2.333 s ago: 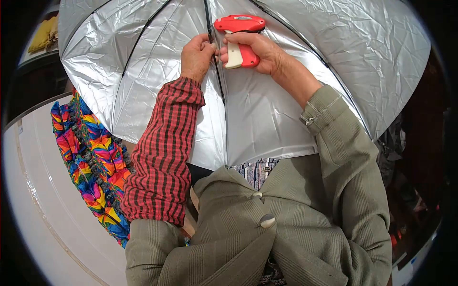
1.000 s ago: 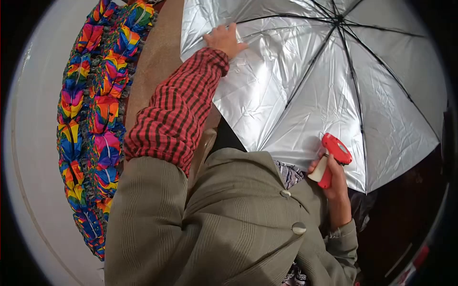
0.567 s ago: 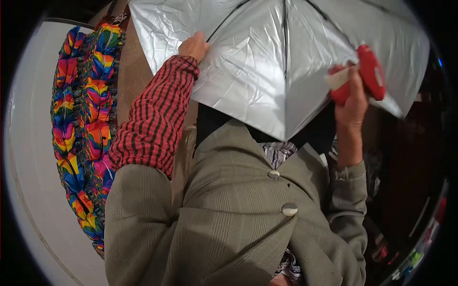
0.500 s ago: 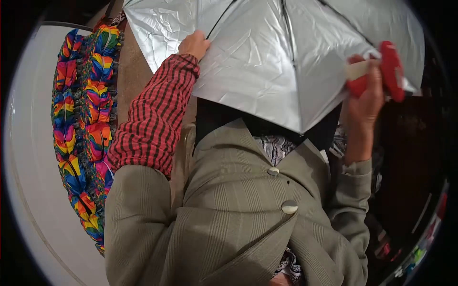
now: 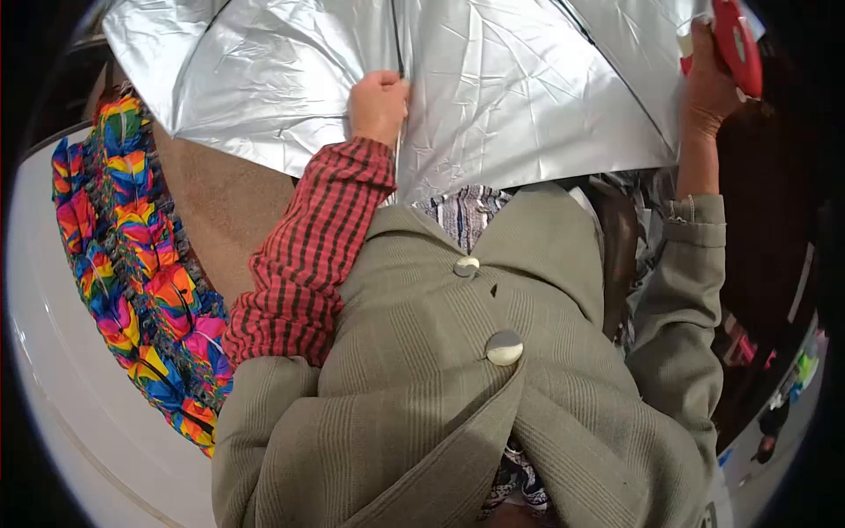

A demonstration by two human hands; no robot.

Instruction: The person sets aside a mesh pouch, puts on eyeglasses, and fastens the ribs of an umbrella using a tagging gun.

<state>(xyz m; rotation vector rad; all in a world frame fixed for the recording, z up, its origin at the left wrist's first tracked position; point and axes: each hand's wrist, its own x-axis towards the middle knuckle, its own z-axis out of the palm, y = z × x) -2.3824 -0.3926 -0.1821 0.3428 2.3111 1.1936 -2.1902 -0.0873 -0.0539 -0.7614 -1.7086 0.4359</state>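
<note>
A silver umbrella canopy (image 5: 493,97) with thin dark ribs spreads over my lap and beyond. My left hand (image 5: 378,107), in a red and black checked sleeve, is closed at one of the dark ribs, with the silver cloth beneath it. Near the canopy's right side, my right hand (image 5: 707,84) grips a red handheld tool (image 5: 738,48) with a rounded body. Its exact kind cannot be made out, and part of it is hidden behind my fingers.
Folded rainbow-coloured bundles (image 5: 145,233) lie in two rows at the left, beside a white curved surface (image 5: 53,352). Brown flooring or board (image 5: 211,202) shows between them and my sleeve. At the far right, small colourful items (image 5: 801,370) lie near the dark area.
The canopy has shifted left and turned, with a different part before me. My right hand has moved up and right with the red tool. My left hand is slightly lower and further right.
</note>
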